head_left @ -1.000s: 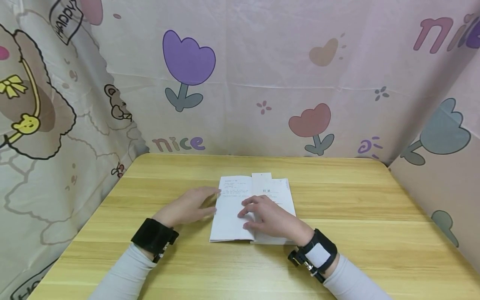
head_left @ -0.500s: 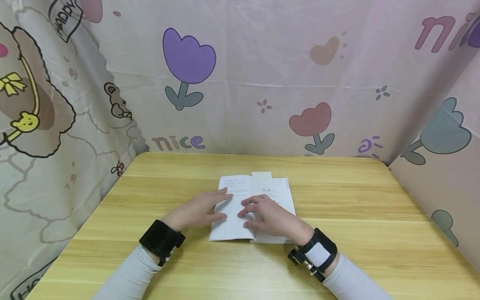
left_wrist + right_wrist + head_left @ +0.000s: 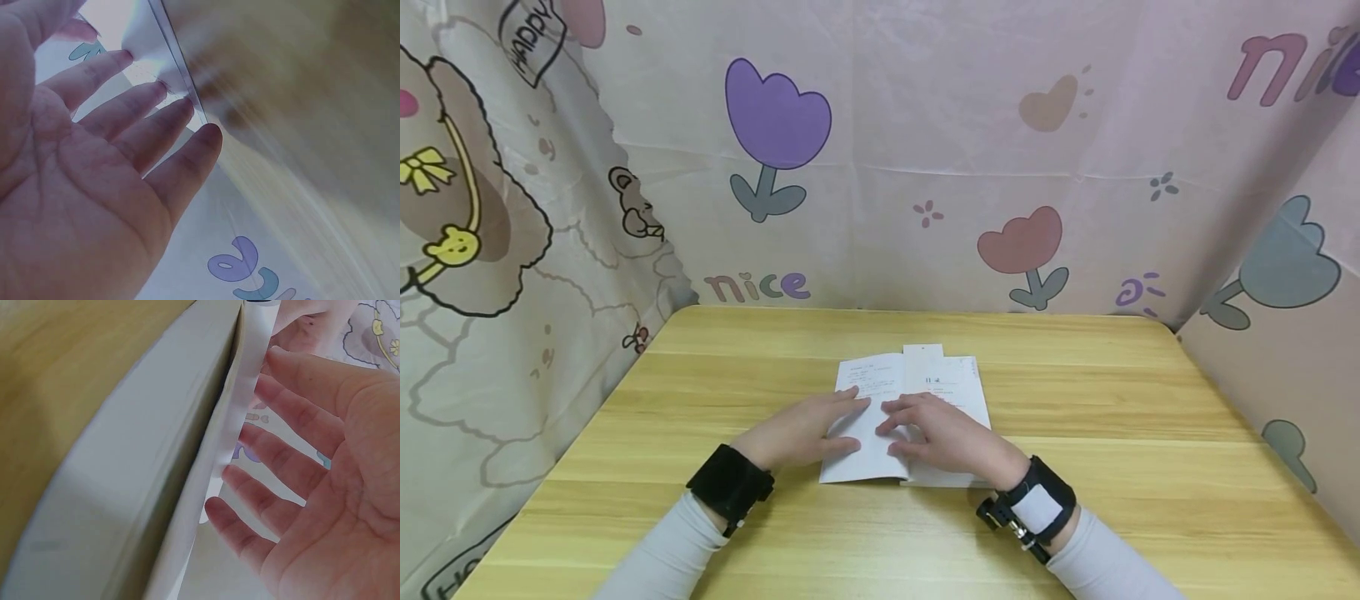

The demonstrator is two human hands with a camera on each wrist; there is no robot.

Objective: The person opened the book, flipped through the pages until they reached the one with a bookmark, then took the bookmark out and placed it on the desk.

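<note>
An open book (image 3: 868,454) with white pages lies on the wooden table, text on the upper part of both pages. A white card-like tab (image 3: 922,351) sticks out past its top edge near the fold. My left hand (image 3: 801,429) rests on the left page, fingers extended, thumb apart. Over the fold and right page lies my right hand (image 3: 943,433), its fingers spread and slightly bent, tips on the left page beside the fold. In the left wrist view, the fingers (image 3: 169,150) are nearly straight against the page. The right wrist view shows spread fingers (image 3: 287,456) touching the page.
The wooden table (image 3: 1090,375) extends around the book on all sides. Behind it hangs a printed cloth (image 3: 880,100) with flowers and lettering, and more cloth (image 3: 580,250) borders the left side. Both wrists carry black straps (image 3: 730,487).
My left hand has moved right, from the book's left edge onto the left page. The top of that page has shifted slightly. My right hand stays in place.
</note>
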